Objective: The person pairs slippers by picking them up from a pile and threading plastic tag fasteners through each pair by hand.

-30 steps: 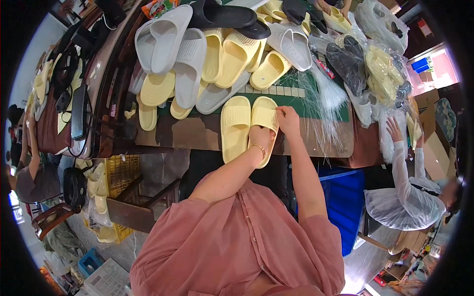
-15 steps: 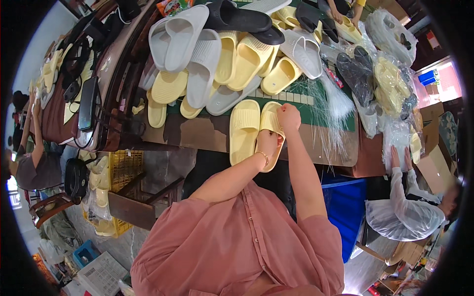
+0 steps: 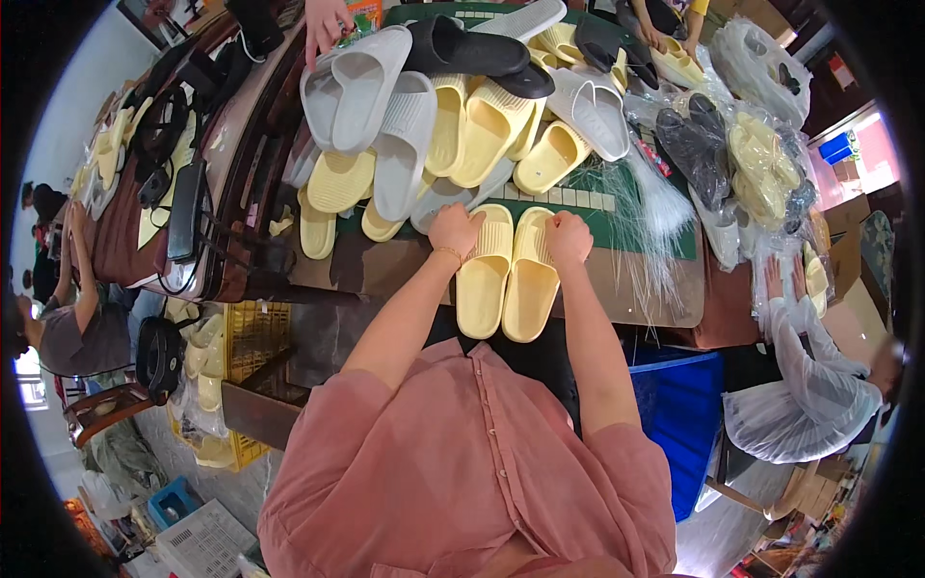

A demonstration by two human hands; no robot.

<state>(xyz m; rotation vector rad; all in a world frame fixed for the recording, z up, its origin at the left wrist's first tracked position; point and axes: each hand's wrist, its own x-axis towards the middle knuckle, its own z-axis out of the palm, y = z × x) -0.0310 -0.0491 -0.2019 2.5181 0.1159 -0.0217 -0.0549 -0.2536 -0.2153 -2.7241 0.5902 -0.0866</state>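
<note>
Two yellow slippers sit side by side at the near edge of the desk, straps toward the pile, heels jutting past the edge toward the wearer of the pink shirt. L hand, w/ a bracelet at the wrist, is on the outer side of the L one's strap, fingers curled and clamped on it; fingertips mostly hidden. R hand does likewise on the R one's strap, fingers bunched tight, thumb toward the pair.

Just beyond: a heap of loose slippers, incl. a grey pair, a black one & more yellow ones, partly on a green mat. Clear strands spill over the mat, R of the pair. Farther R: bagged slippers, plus a co-worker in see-thru sleeves, hands at a clear bag. Another person's hand hangs nr the grey pair, fingers apart. Blue bin stands below the desk, R side.
</note>
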